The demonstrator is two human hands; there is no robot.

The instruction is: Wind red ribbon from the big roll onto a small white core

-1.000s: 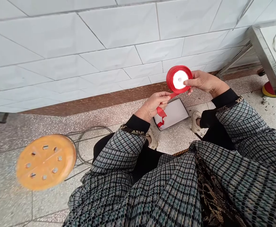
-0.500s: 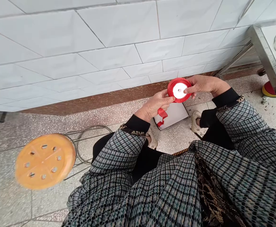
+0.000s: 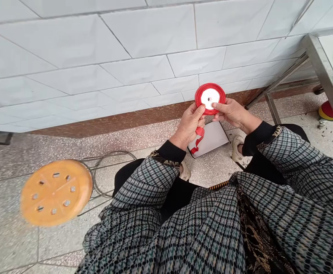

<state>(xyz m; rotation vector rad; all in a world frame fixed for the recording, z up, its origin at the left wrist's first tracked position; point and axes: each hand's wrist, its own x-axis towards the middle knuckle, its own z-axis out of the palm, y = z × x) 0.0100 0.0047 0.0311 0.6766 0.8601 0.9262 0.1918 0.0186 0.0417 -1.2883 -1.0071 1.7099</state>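
A roll of red ribbon (image 3: pixel 210 98) with a white core is held up in front of me between both hands. My right hand (image 3: pixel 231 113) grips the roll from the right, fingers closed on its face. My left hand (image 3: pixel 189 125) pinches the roll's left edge and the loose red ribbon end (image 3: pixel 198 137), which dangles below the fingers. A white flat box (image 3: pixel 210 139) lies on the floor under my hands, between my feet.
An orange round stool seat (image 3: pixel 55 192) with holes stands at the left on a wire frame. A white tiled wall (image 3: pixel 126 64) runs across the back. A steel table (image 3: pixel 323 68) edge is at the right, with a red and yellow object (image 3: pixel 328 110) under it.
Both hands have come closer together and shifted left with the roll. The loose ribbon between left hand and roll has shortened, and the left hand now touches the roll.
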